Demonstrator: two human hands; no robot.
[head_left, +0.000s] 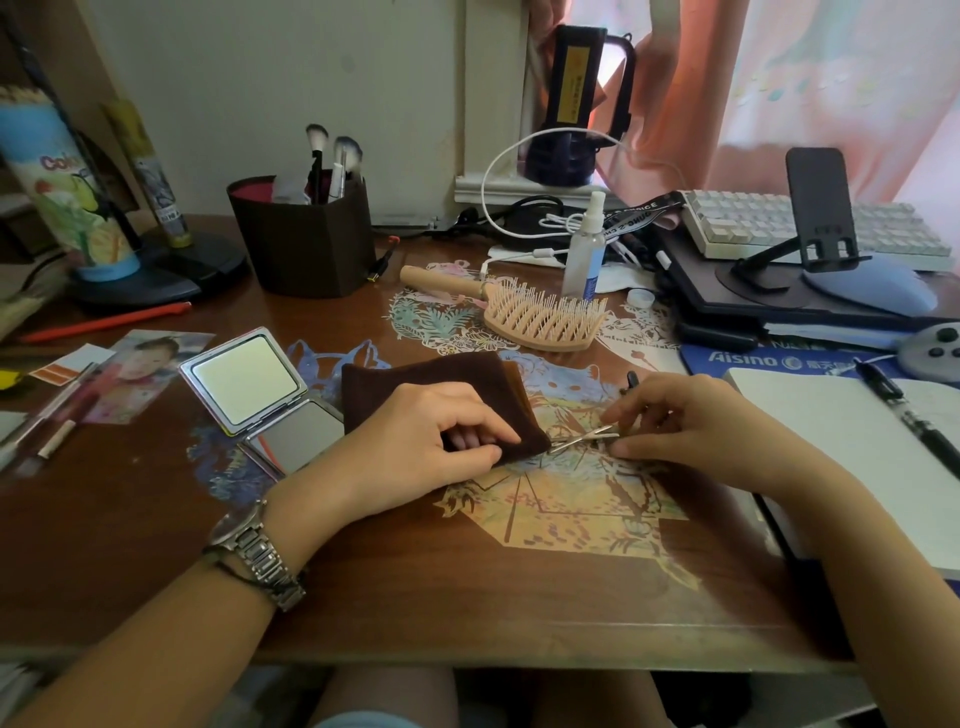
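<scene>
Past the watch (254, 551), the left hand (415, 447) curls fingers and thumb round the near corner of the cloth (447, 384) at mid-desk (467, 587). At 3 o'clock of it, the right hand (691, 426) pinches small scissors (582, 439) (blades slightly parted, tips at that corner). The step looks like wiping the blades; next, they need feeding into the fold and drawing through gently.

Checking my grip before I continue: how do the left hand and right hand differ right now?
The left hand pinches a corner of the brown cloth; the right hand pinches a small metal tool. The left wrist wears a watch; the right is bare. Both rest on the table, close together.
</scene>
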